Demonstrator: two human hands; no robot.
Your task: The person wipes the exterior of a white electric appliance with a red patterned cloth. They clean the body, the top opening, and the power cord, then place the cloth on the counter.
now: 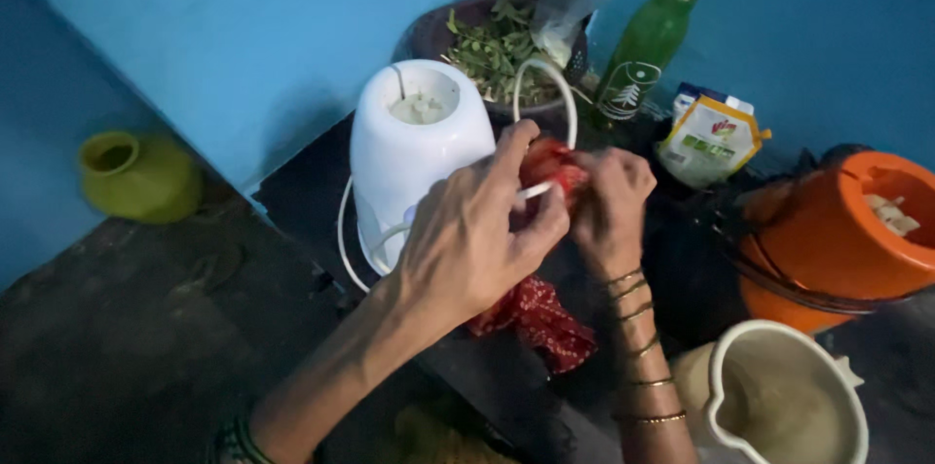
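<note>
Fingers of 2 hands, left hand (467, 240) and right hand (609, 206), gripping 1 red cloth (545, 313), 1 white cord (545, 84), beside 1 white mixer base (409, 152)

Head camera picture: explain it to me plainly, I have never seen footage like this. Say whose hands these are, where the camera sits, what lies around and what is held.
The camera is worn on a person's head and looks down at their own bare hands. The left hand and right hand meet on a red cloth and a white cord; the grip itself is partly hidden. The cord appears to belong to a white mixer base on a dark counter. Nearby stand a bowl of green leaves, a green bottle, a food pouch, an orange bucket and a cream jug.
</note>
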